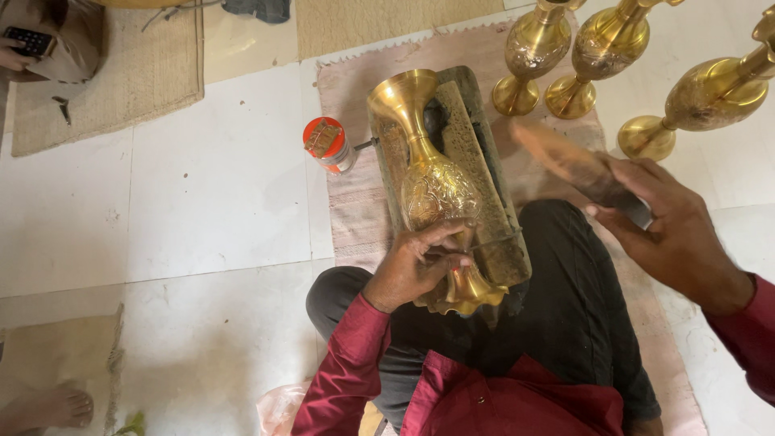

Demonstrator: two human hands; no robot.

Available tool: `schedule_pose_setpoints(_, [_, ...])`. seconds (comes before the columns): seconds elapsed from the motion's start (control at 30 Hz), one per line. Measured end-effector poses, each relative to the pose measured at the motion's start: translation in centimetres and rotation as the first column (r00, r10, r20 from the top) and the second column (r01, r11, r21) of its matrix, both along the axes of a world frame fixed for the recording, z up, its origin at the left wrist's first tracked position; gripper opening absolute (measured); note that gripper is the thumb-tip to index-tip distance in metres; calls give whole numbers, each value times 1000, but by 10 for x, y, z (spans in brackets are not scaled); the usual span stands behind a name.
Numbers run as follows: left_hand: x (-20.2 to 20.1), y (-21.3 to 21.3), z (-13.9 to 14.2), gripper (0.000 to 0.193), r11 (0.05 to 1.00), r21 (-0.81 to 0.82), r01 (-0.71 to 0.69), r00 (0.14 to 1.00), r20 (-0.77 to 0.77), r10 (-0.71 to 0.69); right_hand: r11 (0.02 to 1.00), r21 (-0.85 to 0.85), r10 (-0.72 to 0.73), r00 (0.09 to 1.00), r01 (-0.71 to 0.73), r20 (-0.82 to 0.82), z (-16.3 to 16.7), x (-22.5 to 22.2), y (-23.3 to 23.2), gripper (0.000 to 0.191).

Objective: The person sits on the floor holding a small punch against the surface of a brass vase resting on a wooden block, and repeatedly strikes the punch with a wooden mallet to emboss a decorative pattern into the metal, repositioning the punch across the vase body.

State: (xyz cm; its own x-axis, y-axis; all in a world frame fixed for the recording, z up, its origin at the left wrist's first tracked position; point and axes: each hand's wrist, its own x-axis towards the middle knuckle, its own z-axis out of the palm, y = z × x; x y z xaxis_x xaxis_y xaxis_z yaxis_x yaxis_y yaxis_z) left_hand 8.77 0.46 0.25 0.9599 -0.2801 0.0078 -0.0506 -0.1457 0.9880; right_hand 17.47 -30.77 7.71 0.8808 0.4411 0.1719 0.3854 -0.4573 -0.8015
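Left grip (416,262) is pinched around the lower body of the brass vase (432,190), which I see lying on its side across a dark wooden block (476,161) on the pink mat (355,202), in front of my crossed legs. Right grip (674,230) is wrapped around a blurred wooden mallet (577,165), raised right of the block. Three more brass vases (601,48) stand far right; an orange-capped jar (327,144) sits just left of the block.

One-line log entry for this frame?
left hand: steadies engraved brass vase lying on wooden block | right hand: raised, grips wooden mallet
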Motion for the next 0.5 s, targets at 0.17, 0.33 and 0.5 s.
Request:
schedule_pose_setpoints(0.17, [1, 0, -1, 52, 999, -47, 12, 999, -29, -13, 983, -181, 13, 992, 10, 126, -2, -1, -1, 61])
schedule_pose_setpoints(0.33, [1, -1, -1, 52, 999, -32, 3, 1000, -13, -3, 889, -454, 128, 922, 55, 364, -13, 1, -7, 61])
schedule_pose_setpoints(0.5, [4, 0, -4, 53, 998, -57, 28, 998, 53, -25, 876, -477, 194, 854, 70, 482, -20, 2, -11, 69])
